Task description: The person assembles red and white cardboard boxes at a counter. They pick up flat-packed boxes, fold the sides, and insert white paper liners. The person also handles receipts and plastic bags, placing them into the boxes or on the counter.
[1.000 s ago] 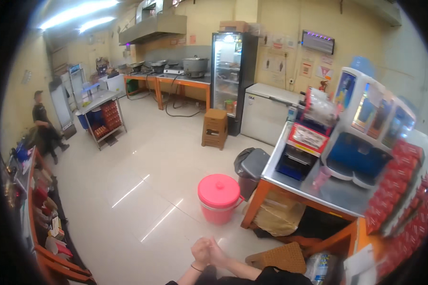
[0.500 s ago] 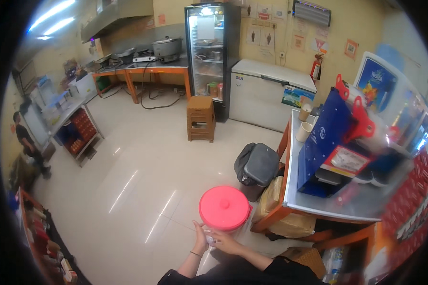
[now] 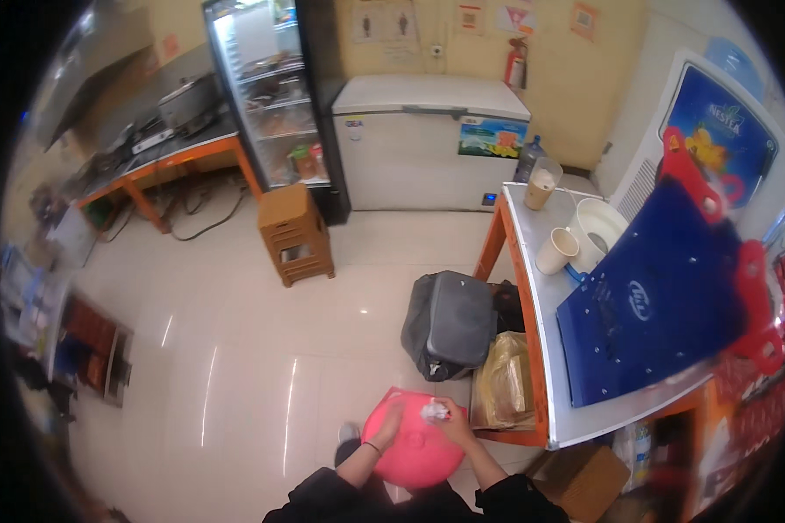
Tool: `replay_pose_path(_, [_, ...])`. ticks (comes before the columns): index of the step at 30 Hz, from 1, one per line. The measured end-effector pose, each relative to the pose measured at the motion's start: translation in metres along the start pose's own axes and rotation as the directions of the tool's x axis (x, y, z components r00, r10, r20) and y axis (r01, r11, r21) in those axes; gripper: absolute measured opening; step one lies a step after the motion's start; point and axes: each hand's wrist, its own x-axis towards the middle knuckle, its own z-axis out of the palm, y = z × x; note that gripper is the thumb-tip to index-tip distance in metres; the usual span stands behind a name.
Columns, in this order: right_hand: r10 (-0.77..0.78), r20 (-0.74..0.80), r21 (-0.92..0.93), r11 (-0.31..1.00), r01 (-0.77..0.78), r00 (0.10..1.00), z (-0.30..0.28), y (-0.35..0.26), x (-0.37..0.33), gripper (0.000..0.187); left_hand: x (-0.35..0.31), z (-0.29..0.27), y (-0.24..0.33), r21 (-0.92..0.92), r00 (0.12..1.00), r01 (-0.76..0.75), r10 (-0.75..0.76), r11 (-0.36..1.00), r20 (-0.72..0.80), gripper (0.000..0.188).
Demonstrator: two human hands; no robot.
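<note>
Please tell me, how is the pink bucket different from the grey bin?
The pink bucket has a roughly round lid with a knob; the grey bin has a rectangular lid.
The bin has a dark bag along its side; no bag shows on the bucket.
The left hand and right hand are over the bucket, not the bin.
Both have lids.

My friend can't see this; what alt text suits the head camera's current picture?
A person's right hand holds a crumpled whitish scrap over a round pink plastic lid, with the open left hand also over it. Beyond stand a grey lidded plastic bin, stacked brown plastic stools and a white chest freezer.
</note>
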Motion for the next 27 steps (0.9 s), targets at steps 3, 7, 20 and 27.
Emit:
replay_pose_path(3, [0.232, -0.199, 0.150, 0.967, -0.204, 0.952, -0.016, 0.082, 0.059, 0.040, 0.123, -0.036, -0.042, 0.308, 0.980, -0.197, 0.174, 0.931, 0.101, 0.055])
replay_pose_path(7, [0.580, -0.310, 0.502, 0.773, -0.389, 0.753, -0.013, 0.138, 0.117, 0.037, 0.223, -0.032, -0.032, 0.680, 0.936, -0.312, 0.337, 0.663, 0.100, 0.044])
replay_pose_path(20, [0.622, 0.015, 0.978, -0.173, 0.119, 0.783, 0.011, 0.209, 0.216, 0.029, 0.359, -0.028, -0.029, 0.702, 0.951, -0.256, 0.042, 0.665, 0.308, 0.041])
replay_pose_path(27, [0.598, -0.279, 0.959, 0.130, 0.252, 0.752, 0.019, 0.150, 0.185, 0.035, 0.366, -0.023, -0.055, 0.448, 0.972, -0.075, -0.035, 0.891, 0.234, 0.035])
